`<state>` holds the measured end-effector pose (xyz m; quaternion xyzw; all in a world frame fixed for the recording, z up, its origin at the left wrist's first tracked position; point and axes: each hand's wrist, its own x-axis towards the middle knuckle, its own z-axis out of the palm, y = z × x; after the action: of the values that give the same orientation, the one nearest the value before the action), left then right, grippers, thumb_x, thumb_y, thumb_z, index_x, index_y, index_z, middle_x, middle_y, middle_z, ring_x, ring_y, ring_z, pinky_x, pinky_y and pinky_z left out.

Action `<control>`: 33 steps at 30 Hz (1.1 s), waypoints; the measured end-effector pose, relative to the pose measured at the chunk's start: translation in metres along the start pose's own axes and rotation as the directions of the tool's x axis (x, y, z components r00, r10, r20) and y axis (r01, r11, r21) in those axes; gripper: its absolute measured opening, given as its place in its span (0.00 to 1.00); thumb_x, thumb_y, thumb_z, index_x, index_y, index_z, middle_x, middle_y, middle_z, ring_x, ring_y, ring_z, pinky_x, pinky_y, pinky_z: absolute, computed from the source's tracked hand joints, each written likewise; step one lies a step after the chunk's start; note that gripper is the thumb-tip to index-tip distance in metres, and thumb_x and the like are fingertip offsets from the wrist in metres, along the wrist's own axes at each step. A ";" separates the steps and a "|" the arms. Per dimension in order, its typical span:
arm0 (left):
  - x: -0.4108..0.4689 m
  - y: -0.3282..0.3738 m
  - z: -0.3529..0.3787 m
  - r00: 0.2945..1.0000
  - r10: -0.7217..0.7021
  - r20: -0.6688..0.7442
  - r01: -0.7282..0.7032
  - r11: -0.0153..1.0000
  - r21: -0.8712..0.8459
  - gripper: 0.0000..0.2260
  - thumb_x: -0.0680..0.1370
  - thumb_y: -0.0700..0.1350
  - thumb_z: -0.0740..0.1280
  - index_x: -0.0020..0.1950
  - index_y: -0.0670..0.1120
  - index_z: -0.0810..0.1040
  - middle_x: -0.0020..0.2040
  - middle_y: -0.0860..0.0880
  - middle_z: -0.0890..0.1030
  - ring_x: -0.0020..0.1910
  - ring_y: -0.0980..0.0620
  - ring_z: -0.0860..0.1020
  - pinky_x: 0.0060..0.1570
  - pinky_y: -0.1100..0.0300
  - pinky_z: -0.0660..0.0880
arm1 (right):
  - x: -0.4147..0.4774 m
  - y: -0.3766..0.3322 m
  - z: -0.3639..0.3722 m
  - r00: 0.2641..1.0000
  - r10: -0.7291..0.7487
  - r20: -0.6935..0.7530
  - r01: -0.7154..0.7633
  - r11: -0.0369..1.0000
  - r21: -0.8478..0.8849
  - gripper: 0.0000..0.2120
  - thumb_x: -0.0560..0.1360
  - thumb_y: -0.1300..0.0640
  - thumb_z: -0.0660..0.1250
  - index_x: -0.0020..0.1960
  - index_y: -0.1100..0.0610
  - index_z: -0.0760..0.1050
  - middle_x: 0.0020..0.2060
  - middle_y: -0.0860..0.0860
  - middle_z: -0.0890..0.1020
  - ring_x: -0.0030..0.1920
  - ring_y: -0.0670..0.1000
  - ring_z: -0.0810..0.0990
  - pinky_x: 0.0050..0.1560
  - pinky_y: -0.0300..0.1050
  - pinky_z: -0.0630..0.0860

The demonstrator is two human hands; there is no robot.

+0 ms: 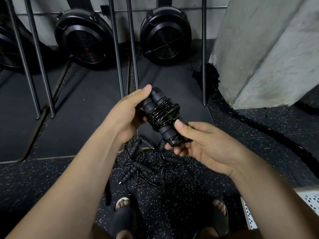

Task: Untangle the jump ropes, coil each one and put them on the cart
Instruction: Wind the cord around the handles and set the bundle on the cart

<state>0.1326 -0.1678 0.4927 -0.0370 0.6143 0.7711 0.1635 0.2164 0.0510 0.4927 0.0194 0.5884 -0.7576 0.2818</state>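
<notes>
Jump rope (162, 116), coiled, is gripped endwise between left hand (127, 116) and right hand (198, 144), where a slackened hold could spring its wraps loose.

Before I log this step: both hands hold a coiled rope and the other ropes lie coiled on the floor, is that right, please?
Not quite: the head view shows the other ropes lying tangled on the floor, not coiled. The left hand and right hand do hold the coiled rope.
</notes>
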 end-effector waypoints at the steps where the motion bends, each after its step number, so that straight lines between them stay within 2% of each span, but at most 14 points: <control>1: 0.000 0.000 0.000 1.000 -0.001 0.002 0.001 1.000 -0.008 0.16 0.79 0.59 0.73 0.54 0.48 0.82 0.38 0.48 0.78 0.41 0.48 0.74 0.56 0.45 0.65 | 0.000 0.000 0.000 1.000 0.006 0.004 -0.006 1.000 0.017 0.24 0.82 0.49 0.67 0.65 0.70 0.79 0.50 0.64 0.86 0.40 0.50 0.81 0.43 0.41 0.78; 3: -0.001 -0.001 0.002 1.000 -0.029 0.007 0.029 0.999 -0.026 0.15 0.78 0.60 0.73 0.51 0.49 0.82 0.38 0.48 0.77 0.43 0.46 0.74 0.57 0.45 0.66 | 0.000 -0.001 -0.001 1.000 0.025 0.016 -0.026 0.999 0.034 0.26 0.82 0.49 0.67 0.67 0.71 0.77 0.51 0.64 0.86 0.41 0.50 0.81 0.44 0.42 0.78; 6: -0.003 -0.001 0.007 0.998 -0.051 -0.040 0.052 0.998 0.019 0.18 0.76 0.63 0.75 0.52 0.49 0.84 0.41 0.46 0.80 0.47 0.44 0.76 0.58 0.47 0.71 | 0.000 0.000 0.000 0.999 0.053 0.008 -0.053 0.999 -0.014 0.27 0.81 0.47 0.68 0.66 0.70 0.78 0.52 0.64 0.87 0.45 0.55 0.84 0.49 0.47 0.80; 8: -0.003 -0.004 0.010 0.996 0.022 -0.088 -0.011 0.992 0.122 0.18 0.78 0.64 0.73 0.52 0.49 0.83 0.44 0.47 0.82 0.46 0.48 0.80 0.53 0.55 0.77 | 0.000 0.002 0.003 0.997 0.070 -0.014 -0.071 0.994 -0.081 0.25 0.83 0.47 0.67 0.66 0.68 0.79 0.53 0.64 0.87 0.49 0.59 0.86 0.53 0.51 0.80; 11: -0.007 -0.007 0.017 0.972 0.205 -0.118 -0.157 0.932 0.328 0.18 0.82 0.62 0.69 0.49 0.48 0.81 0.42 0.51 0.83 0.41 0.56 0.80 0.44 0.64 0.78 | -0.004 0.004 0.009 0.998 0.052 -0.045 -0.058 0.987 -0.153 0.20 0.85 0.48 0.65 0.67 0.63 0.78 0.55 0.62 0.88 0.54 0.61 0.88 0.56 0.52 0.81; 14: -0.016 0.000 0.023 0.955 0.289 -0.071 -0.246 0.901 0.358 0.15 0.84 0.59 0.68 0.49 0.49 0.82 0.39 0.52 0.81 0.40 0.56 0.79 0.43 0.61 0.77 | -0.012 0.005 0.013 0.991 -0.031 -0.132 0.006 0.982 -0.187 0.17 0.85 0.50 0.65 0.65 0.63 0.78 0.53 0.60 0.89 0.52 0.60 0.89 0.54 0.51 0.81; 18: -0.031 0.011 0.036 0.943 0.333 0.003 -0.306 0.862 0.405 0.12 0.84 0.58 0.68 0.48 0.52 0.83 0.39 0.48 0.82 0.40 0.54 0.79 0.45 0.52 0.77 | -0.030 0.004 0.023 0.967 -0.138 -0.216 0.107 0.983 -0.146 0.14 0.85 0.53 0.67 0.64 0.63 0.80 0.53 0.58 0.89 0.54 0.60 0.89 0.57 0.54 0.85; 22: -0.054 0.022 0.060 0.917 0.397 0.047 -0.349 0.738 0.577 0.10 0.84 0.59 0.67 0.50 0.55 0.84 0.41 0.53 0.85 0.41 0.59 0.82 0.46 0.59 0.78 | -0.070 0.003 0.023 0.940 -0.201 -0.277 0.175 0.978 -0.115 0.14 0.85 0.55 0.67 0.64 0.62 0.82 0.55 0.58 0.89 0.57 0.60 0.88 0.59 0.58 0.86; 26: -0.084 0.037 0.111 0.914 0.373 0.161 -0.392 0.701 0.595 0.13 0.83 0.63 0.66 0.49 0.56 0.82 0.41 0.58 0.85 0.43 0.60 0.81 0.48 0.54 0.77 | -0.145 -0.004 0.020 0.924 -0.202 -0.324 0.189 0.979 -0.069 0.16 0.84 0.54 0.66 0.65 0.63 0.79 0.55 0.59 0.88 0.56 0.63 0.89 0.57 0.55 0.86; 29: -0.111 0.036 0.164 0.900 0.326 0.288 -0.435 0.700 0.567 0.12 0.82 0.65 0.64 0.55 0.60 0.81 0.51 0.61 0.85 0.52 0.63 0.81 0.57 0.56 0.78 | -0.209 -0.005 0.025 0.895 -0.215 -0.390 0.207 0.976 -0.062 0.18 0.82 0.52 0.68 0.68 0.60 0.75 0.55 0.58 0.89 0.53 0.64 0.89 0.55 0.56 0.86; 31: -0.133 0.031 0.200 0.900 0.284 0.331 -0.427 0.729 0.535 0.13 0.82 0.66 0.65 0.60 0.62 0.78 0.56 0.60 0.84 0.54 0.65 0.80 0.59 0.58 0.77 | -0.247 0.000 0.025 0.860 -0.237 -0.453 0.233 0.970 -0.065 0.18 0.82 0.52 0.70 0.68 0.59 0.74 0.54 0.58 0.88 0.51 0.64 0.89 0.52 0.56 0.85; 33: -0.159 0.024 0.234 0.916 0.246 0.315 -0.376 0.798 0.471 0.16 0.80 0.66 0.67 0.63 0.59 0.76 0.56 0.59 0.82 0.52 0.68 0.79 0.55 0.62 0.77 | -0.284 0.007 0.022 0.806 -0.276 -0.524 0.276 0.958 -0.079 0.20 0.81 0.50 0.71 0.67 0.60 0.74 0.53 0.60 0.88 0.50 0.64 0.89 0.51 0.56 0.83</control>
<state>0.3091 0.0196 0.6127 0.2037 0.7736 0.5899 0.1099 0.4651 0.1449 0.5965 0.1421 0.6393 -0.7557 -0.0046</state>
